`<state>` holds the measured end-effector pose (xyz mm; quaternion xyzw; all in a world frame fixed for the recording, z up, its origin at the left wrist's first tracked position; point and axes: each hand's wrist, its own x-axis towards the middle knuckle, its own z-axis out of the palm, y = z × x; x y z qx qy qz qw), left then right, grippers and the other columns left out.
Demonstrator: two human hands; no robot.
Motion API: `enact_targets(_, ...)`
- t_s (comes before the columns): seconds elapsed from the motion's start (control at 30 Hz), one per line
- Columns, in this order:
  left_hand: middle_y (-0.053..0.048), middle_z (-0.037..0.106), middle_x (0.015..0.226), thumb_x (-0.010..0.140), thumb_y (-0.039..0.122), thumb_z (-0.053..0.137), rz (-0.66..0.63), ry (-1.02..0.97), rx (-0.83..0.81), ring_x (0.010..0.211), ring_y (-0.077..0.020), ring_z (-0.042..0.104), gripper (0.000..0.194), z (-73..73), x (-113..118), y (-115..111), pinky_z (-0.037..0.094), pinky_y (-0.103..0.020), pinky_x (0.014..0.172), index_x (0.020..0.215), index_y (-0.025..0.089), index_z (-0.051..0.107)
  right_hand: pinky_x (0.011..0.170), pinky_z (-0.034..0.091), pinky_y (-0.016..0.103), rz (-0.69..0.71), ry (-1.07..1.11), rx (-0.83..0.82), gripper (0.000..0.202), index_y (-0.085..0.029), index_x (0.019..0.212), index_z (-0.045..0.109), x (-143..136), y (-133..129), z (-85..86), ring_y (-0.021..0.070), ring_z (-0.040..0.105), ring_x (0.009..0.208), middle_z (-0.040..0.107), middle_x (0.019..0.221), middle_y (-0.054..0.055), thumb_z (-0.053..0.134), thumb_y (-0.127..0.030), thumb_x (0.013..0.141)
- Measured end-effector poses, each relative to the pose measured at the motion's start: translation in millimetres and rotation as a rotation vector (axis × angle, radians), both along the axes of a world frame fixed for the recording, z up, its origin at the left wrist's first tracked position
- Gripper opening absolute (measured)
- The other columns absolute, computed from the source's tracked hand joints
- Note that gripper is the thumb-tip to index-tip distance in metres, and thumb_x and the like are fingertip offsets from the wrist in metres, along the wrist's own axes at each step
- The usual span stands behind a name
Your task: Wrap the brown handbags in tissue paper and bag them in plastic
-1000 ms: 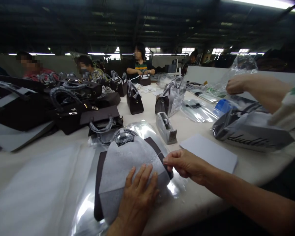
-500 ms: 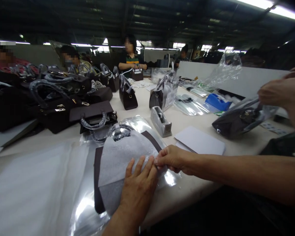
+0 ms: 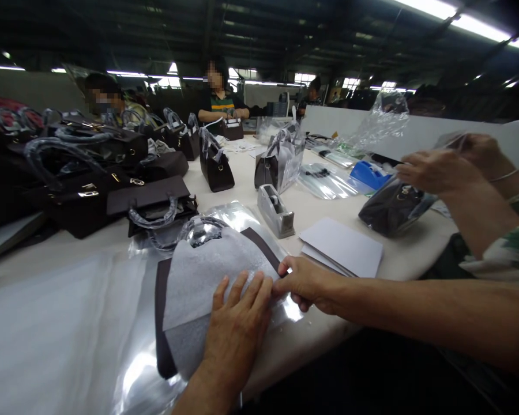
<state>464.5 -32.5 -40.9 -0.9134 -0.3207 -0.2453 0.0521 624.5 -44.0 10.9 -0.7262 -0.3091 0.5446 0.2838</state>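
Evenly spread, the fingers of the left hand point(image 3: 237, 328) press on the white wrapping sheet point(image 3: 218, 265), which lies over the dark handbag point(image 3: 163, 351); this hand is flat and grasps nothing. Just beside its fingertips, the right hand point(image 3: 305, 282) is curled, with thumb and forefinger brought together at the sheet's right edge; whether they pinch the sheet, a bit of tape or nothing at all cannot be told. The bag lies under and ahead of the left hand, its wrapped handles point(image 3: 203, 227) pointing away from the fingers, with clear plastic point(image 3: 134, 369) spread beneath it. To do this well, I'd bear down lightly with the left palm, near enough to the edge that the sheet cannot creep, and let the right fingertips do the fine work. The thin sheet looks likely to crease or tear if tugged, so a short, smooth stroke outward from the left fingers should serve better than a pull. It would help, too, to leave the cut-out around the handles square. The tape dispenser point(image 3: 277, 212) stands beyond the right hand, and a few white sheets point(image 3: 350, 245) lie just past that wrist, within easy reach.
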Motion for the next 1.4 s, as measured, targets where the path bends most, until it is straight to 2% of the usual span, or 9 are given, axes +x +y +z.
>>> enact_targets(0.27,0.003,0.057,0.122,0.079,0.026,0.056,-0.025,0.025,0.025,0.110,-0.0253,0.051,0.035,2.9,-0.4,3.0,0.030,-0.044,0.094,0.114,0.030,0.055,0.030,0.030,0.018,0.115,0.031,0.126,0.018,-0.020,0.088,0.040,16.9,-33.4,-10.2,0.0060,0.039,0.033,0.060,0.064,-0.002,0.052,-0.025,0.075)
enact_targets(0.4,0.004,0.056,0.124,0.080,0.026,0.056,-0.020,0.044,0.016,0.112,-0.0250,0.050,0.037,3.6,-0.6,2.0,0.029,-0.044,0.096,0.116,0.031,0.053,0.048,0.043,0.021,0.385,-0.487,0.641,0.018,-0.020,0.096,0.050,35.7,-54.9,-40.1,0.0091,0.052,0.053,0.059,0.073,-0.001,0.055,-0.021,0.079)
enact_targets(0.53,0.005,0.055,0.125,0.082,0.026,0.053,-0.010,0.046,0.007,0.114,-0.0246,0.049,0.035,1.0,-0.7,1.0,0.027,-0.045,0.097,0.117,0.030,0.053,0.070,0.047,0.028,0.579,-0.921,1.191,0.031,-0.020,0.111,0.051,37.3,-51.4,-63.0,0.0155,0.056,0.082,0.059,0.093,0.006,0.052,-0.011,0.082)
enact_targets(0.73,0.003,0.056,0.124,0.085,0.031,0.050,-0.022,0.042,0.068,0.112,-0.0244,0.050,0.032,1.3,-1.1,2.6,0.030,-0.042,0.096,0.116,0.029,0.054,0.068,0.046,0.030,0.675,-1.020,1.484,0.018,-0.015,0.094,0.059,27.5,-36.5,-74.2,0.0146,0.055,0.076,0.063,0.088,0.005,0.055,-0.005,0.079)
enact_targets(0.9,0.001,0.056,0.124,0.084,0.029,0.051,-0.042,0.031,0.102,0.112,-0.0245,0.050,0.030,1.4,-2.0,3.9,0.030,-0.042,0.096,0.113,0.031,0.056,0.083,0.045,0.038,0.537,-0.891,1.486,0.027,-0.018,0.104,0.055,28.5,-47.6,-67.0,0.0176,0.057,0.092,0.064,0.099,0.005,0.052,-0.006,0.080)
enact_targets(1.0,0.001,0.054,0.126,0.086,0.028,0.049,-0.036,0.030,0.084,0.115,-0.0252,0.047,0.029,-2.5,-3.6,2.6,0.028,-0.045,0.098,0.114,0.032,0.056,0.091,0.045,0.039,0.408,-0.586,1.351,0.042,-0.020,0.127,0.040,20.9,-40.0,-48.2,0.0206,0.052,0.108,0.055,0.119,0.010,0.046,-0.014,0.086)
enact_targets(1.13,0.001,0.056,0.122,0.085,0.029,0.052,0.000,-0.012,0.062,0.118,-0.0227,0.044,0.030,-8.9,-3.4,-3.0,0.027,-0.047,0.102,0.114,0.035,0.054,0.096,0.042,0.040,0.418,-0.282,1.119,0.049,-0.021,0.138,0.025,-0.7,-12.9,-39.7,0.0240,0.044,0.120,0.037,0.138,0.012,0.033,-0.035,0.092)
enact_targets(1.27,-0.001,0.057,0.116,0.087,0.030,0.048,-0.030,-0.041,0.063,0.120,-0.0189,0.042,0.026,-11.5,-3.4,-7.3,0.024,-0.045,0.107,0.111,0.028,0.056,0.105,0.028,0.047,0.584,-0.491,1.154,0.060,-0.019,0.142,0.016,-17.4,-1.2,-54.7,0.0275,0.023,0.132,0.028,0.143,0.011,0.025,-0.050,0.091)
enact_targets(1.4,0.000,0.059,0.112,0.088,0.026,0.047,-0.037,-0.121,0.111,0.119,-0.0162,0.044,0.018,-9.5,-28.1,-18.6,0.024,-0.042,0.109,0.099,0.024,0.060,0.103,0.029,0.052,0.777,-0.760,1.314,0.078,-0.009,0.143,0.013,-19.6,-10.3,-64.0,0.0329,0.012,0.134,0.024,0.144,0.017,0.019,-0.062,0.086)
